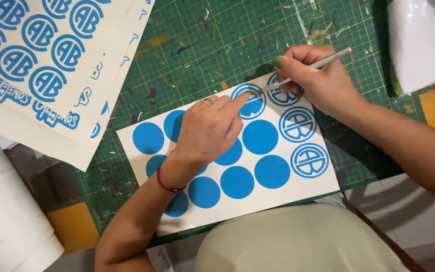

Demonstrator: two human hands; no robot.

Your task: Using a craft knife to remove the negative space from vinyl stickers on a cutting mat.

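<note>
Left hand (208,132) lies flat, unclenched, pressing the sheet (298,194) down on the mat (202,45), fingertip (243,96) steadying the circle (250,103) at twelve o'clock. Right hand (314,80), at two o'clock, pinches the tool (323,63) pen-style, tip on that circle, angled for picking. Finished sheets (31,95) at ten o'clock.

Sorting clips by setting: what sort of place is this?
Likely a craft or sign-making workbench: a paint-stained green cutting mat, a sheet of blue vinyl stickers, and a thin weeding tool in the right hand.
</note>
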